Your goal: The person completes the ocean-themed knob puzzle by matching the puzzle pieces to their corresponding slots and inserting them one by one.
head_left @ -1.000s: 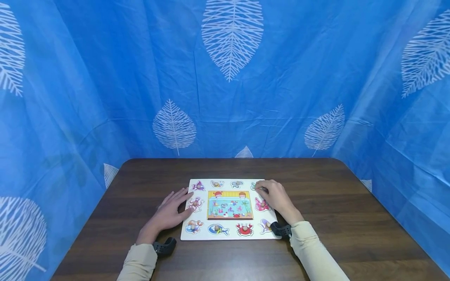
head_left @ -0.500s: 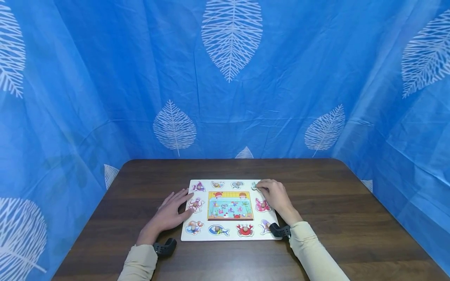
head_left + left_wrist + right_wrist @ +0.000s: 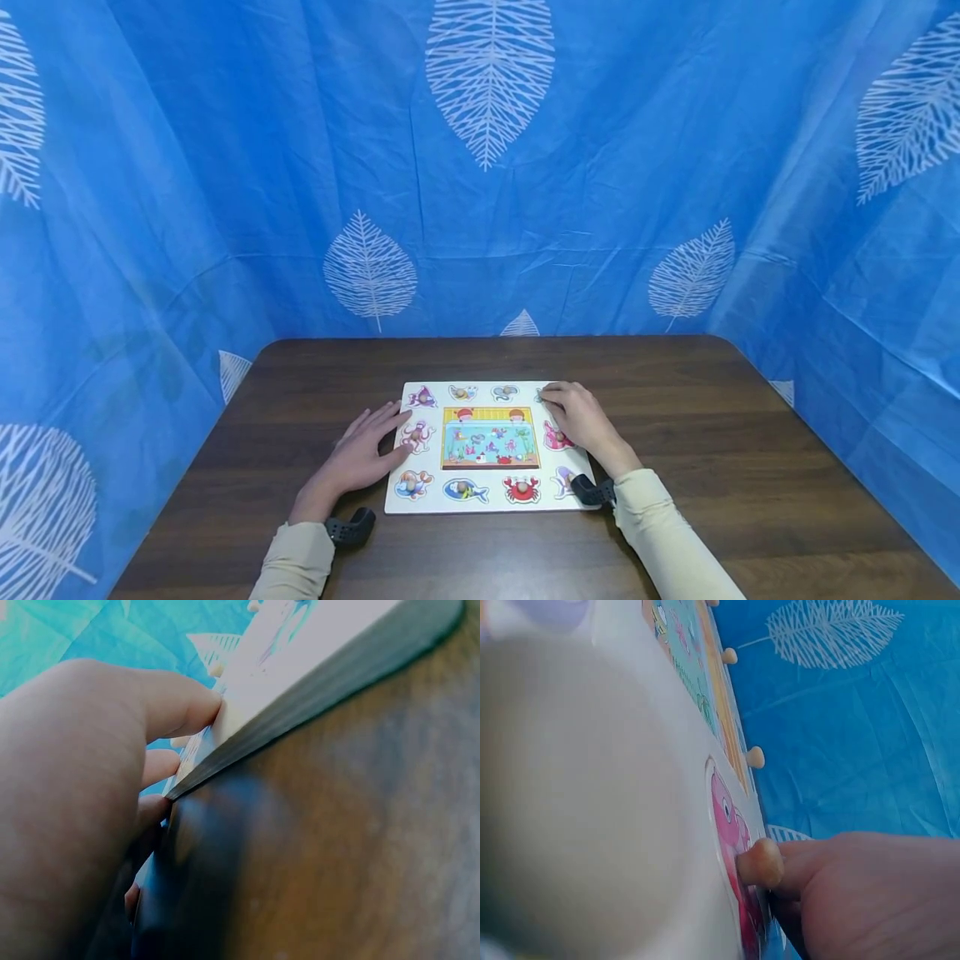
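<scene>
A white knob puzzle board (image 3: 547, 493) with sea-animal pieces lies flat on the table. My left hand (image 3: 363, 450) rests at its left edge, fingers spread and thumb on the board beside the octopus piece (image 3: 415, 436). In the left wrist view, that hand (image 3: 82, 772) touches the board's edge (image 3: 300, 697). At the top right corner my right hand (image 3: 588, 421) pinches a small green puzzle piece (image 3: 539, 396), mostly hidden by the fingers. The pink piece (image 3: 555, 437) sits just below this hand; the right wrist view shows its wooden knob (image 3: 761, 862) in front of the fingers.
Red crab (image 3: 521, 489), blue fish (image 3: 465, 489) and several other knobbed pieces sit in the board around a printed aquarium picture (image 3: 491, 442). Dark wooden table (image 3: 712, 467) surrounds the board. A blue leaf-patterned curtain (image 3: 480, 233) hangs behind and at both sides.
The right hand has shifted slightly left at the top right corner, and less of the green piece shows beneath its fingers. The left hand stays in place on the board's edge.
</scene>
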`<state>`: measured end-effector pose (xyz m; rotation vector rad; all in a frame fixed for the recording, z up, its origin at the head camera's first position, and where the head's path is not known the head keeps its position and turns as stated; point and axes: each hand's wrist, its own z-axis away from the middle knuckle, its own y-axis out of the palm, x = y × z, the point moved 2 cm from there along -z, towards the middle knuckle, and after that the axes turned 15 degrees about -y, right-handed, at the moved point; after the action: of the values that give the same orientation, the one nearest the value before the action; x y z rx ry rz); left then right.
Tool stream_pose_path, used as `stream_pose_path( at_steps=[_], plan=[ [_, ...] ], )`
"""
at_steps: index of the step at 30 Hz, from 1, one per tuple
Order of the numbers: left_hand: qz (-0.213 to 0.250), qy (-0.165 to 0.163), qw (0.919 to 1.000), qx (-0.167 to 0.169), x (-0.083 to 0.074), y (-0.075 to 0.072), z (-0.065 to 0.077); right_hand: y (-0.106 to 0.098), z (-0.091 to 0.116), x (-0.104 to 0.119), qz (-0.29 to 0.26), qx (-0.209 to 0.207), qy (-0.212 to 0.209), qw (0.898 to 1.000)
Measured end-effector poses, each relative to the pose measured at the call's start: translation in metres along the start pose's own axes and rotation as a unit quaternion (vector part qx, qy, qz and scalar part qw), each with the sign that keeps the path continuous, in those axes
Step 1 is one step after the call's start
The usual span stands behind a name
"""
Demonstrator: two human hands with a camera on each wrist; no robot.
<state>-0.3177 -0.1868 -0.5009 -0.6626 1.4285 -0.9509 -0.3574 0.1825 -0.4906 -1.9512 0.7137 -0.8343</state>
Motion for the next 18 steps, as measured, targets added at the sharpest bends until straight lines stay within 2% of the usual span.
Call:
stream_pose_path(
  at_steps=[13, 18],
  plan=[
    [0.002, 0.002, 1.0000, -0.006, 0.0049, 0.0055, -0.0002, 0.0002, 0.0042, -0.0105, -0.078, 0.015, 0.021, 0.997],
    [0.009, -0.007, 0.9999, -0.005, 0.0076, 0.0097, -0.0011, -0.0016, 0.0062, -0.0091, -0.070, 0.000, 0.021, 0.997]
  ],
)
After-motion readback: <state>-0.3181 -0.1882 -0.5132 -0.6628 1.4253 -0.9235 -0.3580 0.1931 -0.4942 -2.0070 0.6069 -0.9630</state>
